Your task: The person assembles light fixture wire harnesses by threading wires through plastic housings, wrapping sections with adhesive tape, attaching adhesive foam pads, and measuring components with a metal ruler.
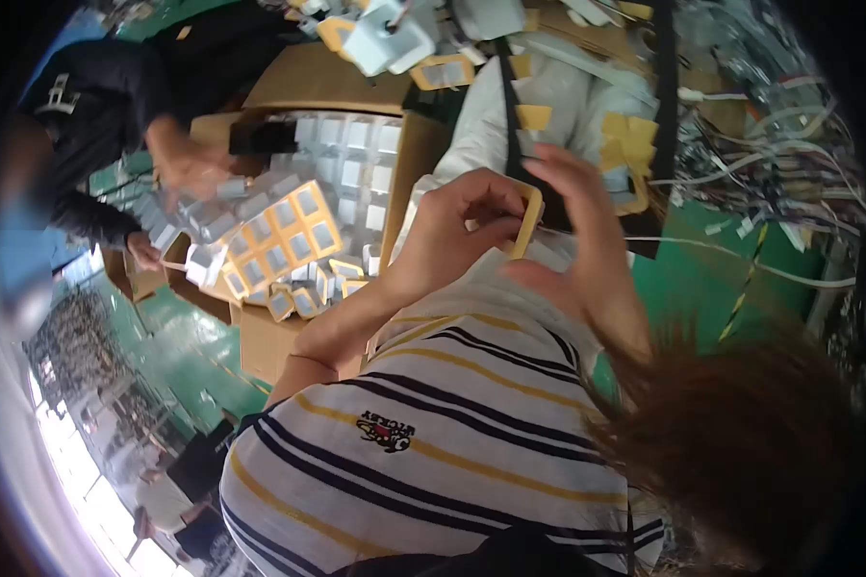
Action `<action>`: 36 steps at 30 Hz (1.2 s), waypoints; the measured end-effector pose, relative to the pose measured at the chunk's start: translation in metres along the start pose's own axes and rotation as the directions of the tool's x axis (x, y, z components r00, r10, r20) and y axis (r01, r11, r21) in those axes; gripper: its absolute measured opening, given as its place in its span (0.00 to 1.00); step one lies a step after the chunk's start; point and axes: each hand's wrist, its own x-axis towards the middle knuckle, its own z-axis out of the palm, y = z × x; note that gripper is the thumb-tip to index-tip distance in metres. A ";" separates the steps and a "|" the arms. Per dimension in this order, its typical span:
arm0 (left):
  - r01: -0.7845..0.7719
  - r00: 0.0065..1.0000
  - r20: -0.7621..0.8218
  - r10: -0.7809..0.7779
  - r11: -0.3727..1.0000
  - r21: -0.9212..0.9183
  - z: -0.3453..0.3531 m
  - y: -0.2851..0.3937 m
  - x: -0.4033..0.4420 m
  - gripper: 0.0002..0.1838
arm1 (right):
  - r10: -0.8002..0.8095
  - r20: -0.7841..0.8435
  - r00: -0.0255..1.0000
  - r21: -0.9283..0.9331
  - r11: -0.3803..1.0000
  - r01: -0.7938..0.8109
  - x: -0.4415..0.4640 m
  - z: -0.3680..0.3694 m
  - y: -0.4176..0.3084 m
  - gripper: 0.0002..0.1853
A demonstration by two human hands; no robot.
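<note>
My left hand [452, 226] is closed on a yellow-edged frame [526, 223], pinched between thumb and fingers above my lap. The frame stands nearly edge-on, so most of its face is hidden. Just right of it, my right hand [587, 231] is open, thumb and fingers spread around the frame and apart from it. A thin white cable [683, 239] runs off to the right from behind my right hand. Beyond my hands, yellow pieces [628, 144] lie on a dark-edged surface over my light trousers.
On the left, a cardboard box [322, 82] holds rows of white pieces. A co-worker's hand [178, 159] is beside a yellow-framed panel [284, 236] there. White housings [390, 38] are piled at the top. Bundled cables [770, 144] hang at the right.
</note>
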 end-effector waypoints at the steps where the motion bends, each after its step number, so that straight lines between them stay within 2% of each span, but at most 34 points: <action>1: -0.069 0.998 0.011 0.068 0.991 0.113 0.005 0.007 0.000 0.11 | -0.065 0.034 0.997 -0.119 0.991 0.068 0.002 -0.002 0.000 0.32; 2: -0.111 0.993 -0.025 0.119 0.968 0.227 0.009 0.014 0.000 0.09 | 0.029 0.138 0.990 -0.052 0.998 -0.022 0.000 -0.004 -0.001 0.35; 5: -0.196 0.960 -0.135 0.247 0.931 0.308 0.006 0.029 0.005 0.07 | 0.175 0.091 0.980 -0.232 0.961 -0.150 -0.013 -0.035 0.009 0.36; 7: -0.220 0.917 -0.273 0.291 0.940 0.262 -0.005 0.030 0.009 0.07 | 0.102 -0.047 0.994 -0.506 0.856 -0.112 -0.023 -0.057 0.015 0.38; 8: -0.160 0.951 -0.228 0.209 0.964 0.214 -0.006 0.034 0.010 0.07 | 0.037 -0.105 0.994 -0.629 0.771 -0.095 -0.019 -0.066 0.002 0.38; 11: -0.145 0.989 -0.023 0.145 0.989 0.012 0.012 0.040 0.015 0.09 | 0.103 -0.175 0.979 -0.428 0.888 -0.170 -0.015 -0.051 -0.033 0.31; 12: -0.139 0.990 -0.016 0.138 0.989 -0.052 0.018 0.045 0.015 0.09 | 0.225 -0.144 0.964 -0.149 0.958 -0.246 -0.014 -0.042 -0.037 0.28; 13: -0.165 0.986 -0.022 0.164 0.985 -0.040 0.017 0.046 0.016 0.09 | 0.328 -0.080 0.941 0.142 0.939 -0.315 -0.016 -0.036 -0.038 0.25; 14: -0.190 0.981 -0.031 0.190 0.981 -0.026 0.017 0.048 0.016 0.08 | 0.308 -0.059 0.950 0.109 0.948 -0.300 -0.016 -0.036 -0.018 0.15; 15: -0.218 0.975 -0.041 0.217 0.976 -0.013 0.016 0.049 0.018 0.08 | 0.310 -0.065 0.949 0.134 0.945 -0.299 -0.018 -0.039 -0.018 0.13; 17: -0.109 0.994 -0.006 0.109 0.993 -0.041 0.016 0.052 0.022 0.07 | 0.314 -0.066 0.947 0.185 0.937 -0.297 -0.014 -0.048 -0.023 0.09; 18: -0.045 0.999 0.013 0.045 0.998 -0.054 0.016 0.053 0.022 0.07 | 0.312 -0.066 0.948 0.207 0.933 -0.293 -0.014 -0.050 -0.024 0.08; 21: -0.001 0.994 0.105 0.012 0.995 -0.105 0.009 0.046 0.024 0.08 | 0.303 -0.078 0.950 0.250 0.928 -0.275 -0.014 -0.053 -0.017 0.07; 24: 0.068 0.992 0.117 -0.054 0.990 -0.123 0.013 0.049 0.027 0.10 | 0.322 -0.095 0.942 0.294 0.913 -0.283 -0.016 -0.054 -0.008 0.06; 26: 0.078 0.997 0.031 -0.075 0.989 -0.128 0.019 0.052 0.028 0.10 | 0.382 -0.100 0.919 0.371 0.871 -0.322 -0.015 -0.052 -0.001 0.06; 28: 0.063 0.998 -0.021 -0.067 0.987 -0.147 0.020 0.050 0.028 0.10 | 0.399 -0.078 0.913 0.367 0.863 -0.346 -0.016 -0.052 0.001 0.05; 32: 0.073 0.997 0.021 -0.071 0.990 -0.123 0.018 0.046 0.030 0.09 | 0.384 -0.073 0.920 0.387 0.862 -0.329 -0.016 -0.052 0.005 0.04; 36: 0.113 0.993 0.031 -0.110 0.986 -0.122 0.019 0.049 0.031 0.07 | 0.451 -0.055 0.891 0.464 0.801 -0.377 -0.017 -0.050 0.008 0.04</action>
